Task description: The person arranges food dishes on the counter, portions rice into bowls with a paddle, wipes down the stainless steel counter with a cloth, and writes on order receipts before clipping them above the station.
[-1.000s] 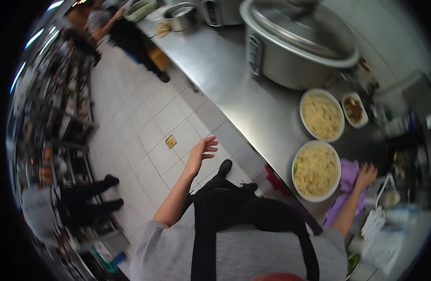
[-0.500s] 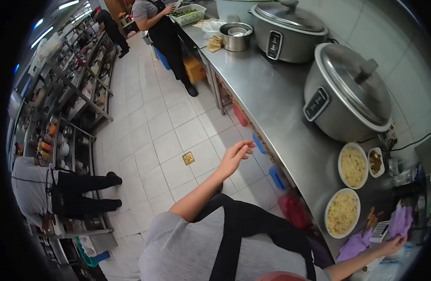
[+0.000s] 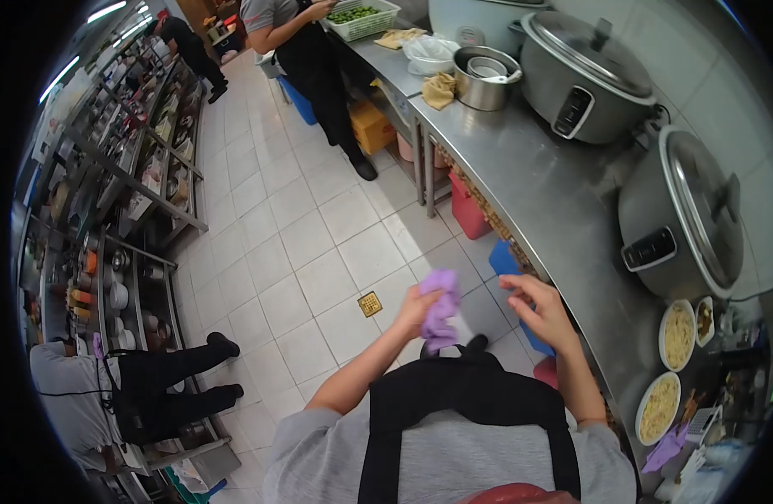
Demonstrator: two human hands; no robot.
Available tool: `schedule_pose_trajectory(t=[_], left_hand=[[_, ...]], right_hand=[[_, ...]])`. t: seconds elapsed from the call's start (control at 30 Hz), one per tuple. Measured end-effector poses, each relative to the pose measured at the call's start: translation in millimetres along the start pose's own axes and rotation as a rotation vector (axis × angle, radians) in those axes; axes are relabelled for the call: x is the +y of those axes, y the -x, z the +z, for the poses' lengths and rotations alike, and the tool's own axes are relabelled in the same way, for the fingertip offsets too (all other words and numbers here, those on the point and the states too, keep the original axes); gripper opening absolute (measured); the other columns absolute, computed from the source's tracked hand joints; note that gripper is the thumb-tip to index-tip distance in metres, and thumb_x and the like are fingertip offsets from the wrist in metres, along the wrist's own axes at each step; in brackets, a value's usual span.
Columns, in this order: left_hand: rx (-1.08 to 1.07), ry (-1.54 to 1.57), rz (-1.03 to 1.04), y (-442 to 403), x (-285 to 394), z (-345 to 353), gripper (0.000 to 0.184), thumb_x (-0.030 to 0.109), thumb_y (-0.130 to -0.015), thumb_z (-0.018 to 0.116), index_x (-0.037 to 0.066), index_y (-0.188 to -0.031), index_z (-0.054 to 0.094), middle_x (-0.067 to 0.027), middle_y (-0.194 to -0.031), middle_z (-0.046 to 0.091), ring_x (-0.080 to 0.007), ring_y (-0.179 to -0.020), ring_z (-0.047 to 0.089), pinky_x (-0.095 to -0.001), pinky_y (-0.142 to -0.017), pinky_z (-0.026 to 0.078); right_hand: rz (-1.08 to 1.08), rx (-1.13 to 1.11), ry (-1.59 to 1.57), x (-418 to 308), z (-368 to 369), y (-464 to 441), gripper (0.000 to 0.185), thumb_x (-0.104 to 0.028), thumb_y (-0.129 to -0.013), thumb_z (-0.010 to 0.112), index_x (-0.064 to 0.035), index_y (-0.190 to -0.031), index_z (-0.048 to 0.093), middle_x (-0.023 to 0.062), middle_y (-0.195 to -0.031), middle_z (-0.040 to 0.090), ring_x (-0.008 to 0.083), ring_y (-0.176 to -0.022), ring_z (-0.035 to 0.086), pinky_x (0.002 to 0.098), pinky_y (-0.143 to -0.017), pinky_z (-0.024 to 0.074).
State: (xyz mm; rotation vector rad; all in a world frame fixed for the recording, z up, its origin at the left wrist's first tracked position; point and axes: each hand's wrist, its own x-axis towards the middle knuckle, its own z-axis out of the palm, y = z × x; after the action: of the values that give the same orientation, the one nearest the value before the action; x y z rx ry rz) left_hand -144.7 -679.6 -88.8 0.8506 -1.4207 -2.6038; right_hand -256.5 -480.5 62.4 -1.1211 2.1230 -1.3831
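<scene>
Head view: grips one crumpled purple cloth [image 3: 442, 311] in the left hand [image 3: 418, 309], above the floor [image 3: 277, 244]. Holds the right hand [image 3: 539, 313] open, fingers apart, near that cloth. To the right, on one long counter [image 3: 563, 210]: two bowls [image 3: 640, 413] of food, two grey cookers [image 3: 672, 210], one steel pot [image 3: 481, 92], one other rag [image 3: 665, 449], also purple, near the nearer bowl.

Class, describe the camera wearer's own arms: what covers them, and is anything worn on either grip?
Short grey sleeves end above bare forearms. The left grip and right grip are ungloved five-fingered hands, with no watch or cable visible.
</scene>
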Motion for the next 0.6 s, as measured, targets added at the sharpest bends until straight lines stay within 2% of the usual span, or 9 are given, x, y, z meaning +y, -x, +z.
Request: schedule_pose_trajectory(t=[0.03,0.1,0.2,0.23,0.33,0.37,0.47,0.57,0.6], left_hand=[[0.143,-0.068,0.039,-4,11,-25,0.024,0.020,-0.082,0.060,-0.002,-0.094,0.060,-0.0047,-0.074,0.062,-0.0114,-0.060,0.058,-0.0245,-0.053,0.048],[0.309,-0.065,0.091,-3,36,-58,0.030,0.028,-0.087,0.054,-0.001,-0.093,0.060,-0.0040,-0.072,0.061,-0.0107,-0.058,0.056,-0.0235,-0.051,0.045],[0.359,0.010,0.177,-22,54,-101,0.041,0.036,-0.091,0.044,-0.002,-0.094,0.059,-0.0044,-0.073,0.060,-0.0111,-0.057,0.056,-0.0232,-0.051,0.045],[0.387,0.124,0.197,-30,64,-104,0.045,0.039,-0.093,0.037,-0.001,-0.097,0.057,-0.0033,-0.073,0.058,-0.0100,-0.060,0.054,-0.0232,-0.055,0.044],[0.531,-0.058,0.338,-63,67,-135,0.042,0.037,-0.093,0.039,-0.001,-0.102,0.056,-0.0009,-0.072,0.056,-0.0087,-0.063,0.050,-0.0231,-0.059,0.042],[0.521,-0.206,0.303,-67,73,-147,0.038,0.034,-0.093,0.041,0.001,-0.105,0.055,0.0002,-0.072,0.053,-0.0086,-0.065,0.047,-0.0238,-0.062,0.041],[0.556,-0.303,0.246,-80,94,-171,0.035,0.031,-0.092,0.045,0.001,-0.108,0.054,-0.0011,-0.077,0.053,-0.0100,-0.067,0.047,-0.0253,-0.062,0.042],[0.727,-0.234,0.219,-91,130,-179,0.033,0.029,-0.092,0.046,0.001,-0.106,0.056,-0.0010,-0.078,0.054,-0.0093,-0.067,0.047,-0.0252,-0.060,0.041],[0.771,-0.268,0.330,-99,136,-182,0.032,0.028,-0.092,0.047,0.001,-0.105,0.056,-0.0005,-0.077,0.055,-0.0085,-0.066,0.047,-0.0244,-0.059,0.040]], right_hand=[[-0.020,-0.006,0.004,9,1,-21,0.027,-0.002,-0.078,0.053,-0.0004,-0.106,0.056,0.0114,-0.093,0.060,0.0176,-0.076,0.058,0.0276,-0.065,0.0467],[-0.015,-0.061,0.049,28,1,-67,0.027,-0.003,-0.078,0.053,-0.0002,-0.105,0.056,0.0113,-0.093,0.061,0.0173,-0.076,0.058,0.0278,-0.065,0.0469],[-0.029,-0.074,0.078,54,6,-146,0.026,-0.007,-0.078,0.055,0.0003,-0.102,0.057,0.0120,-0.092,0.061,0.0181,-0.076,0.059,0.0287,-0.066,0.0471],[-0.040,-0.061,0.078,72,8,-178,0.025,-0.007,-0.078,0.055,0.0003,-0.102,0.057,0.0124,-0.092,0.061,0.0185,-0.076,0.059,0.0290,-0.066,0.0470],[-0.071,-0.009,0.039,108,11,-284,0.026,-0.009,-0.077,0.057,0.0007,-0.101,0.057,0.0139,-0.091,0.061,0.0218,-0.077,0.060,0.0311,-0.067,0.0470],[-0.085,0.010,0.020,116,11,-325,0.026,-0.009,-0.076,0.058,0.0010,-0.101,0.057,0.0144,-0.091,0.061,0.0232,-0.078,0.060,0.0319,-0.067,0.0470],[-0.277,0.181,0.290,149,19,-443,0.025,-0.009,-0.075,0.057,0.0013,-0.098,0.058,0.0149,-0.089,0.060,0.0280,-0.081,0.058,0.0345,-0.070,0.0469],[-0.360,0.453,0.742,168,40,-534,0.019,-0.010,-0.074,0.056,0.0011,-0.089,0.058,0.0152,-0.087,0.058,0.0320,-0.084,0.056,0.0373,-0.072,0.0462],[-0.350,0.441,0.838,186,48,-559,0.016,-0.010,-0.074,0.055,0.0008,-0.087,0.057,0.0154,-0.087,0.057,0.0323,-0.084,0.055,0.0375,-0.072,0.0460]])
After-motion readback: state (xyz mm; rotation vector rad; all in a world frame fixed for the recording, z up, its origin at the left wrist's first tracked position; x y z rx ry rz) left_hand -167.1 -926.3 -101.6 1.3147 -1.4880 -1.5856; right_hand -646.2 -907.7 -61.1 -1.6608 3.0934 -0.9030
